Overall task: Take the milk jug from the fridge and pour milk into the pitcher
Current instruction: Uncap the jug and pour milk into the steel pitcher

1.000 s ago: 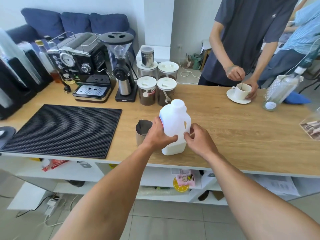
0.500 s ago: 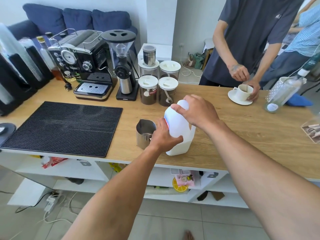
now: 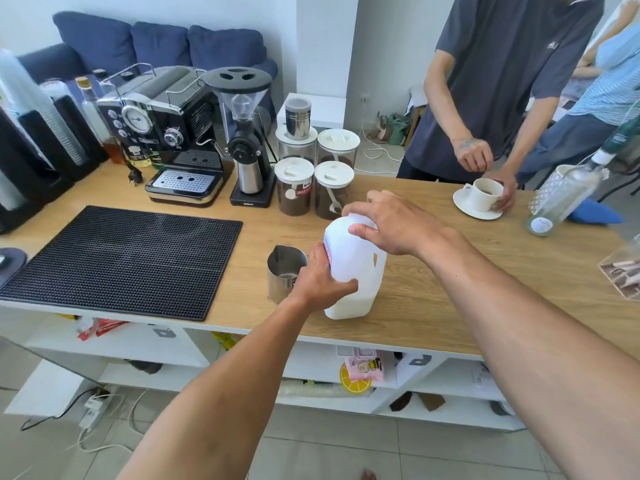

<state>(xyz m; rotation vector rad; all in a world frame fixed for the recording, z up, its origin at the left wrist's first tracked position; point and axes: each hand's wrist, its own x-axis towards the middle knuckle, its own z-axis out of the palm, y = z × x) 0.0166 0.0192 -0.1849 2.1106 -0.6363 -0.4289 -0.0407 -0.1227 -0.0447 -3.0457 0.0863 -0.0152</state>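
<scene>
A white plastic milk jug stands upright on the wooden counter, with a low level of milk showing at its base. My left hand grips the jug's left side. My right hand is closed over the jug's top, hiding the cap. A steel pitcher stands just left of the jug, touching my left hand, and looks empty inside.
A black rubber mat lies to the left. Behind stand an espresso machine, a grinder and several coffee jars. A person across the counter holds a cup on a saucer. A glass bottle leans at the right.
My right hand left the jug's handle side and rose onto its top. My left hand stayed on the jug. The jug stayed on the counter.
</scene>
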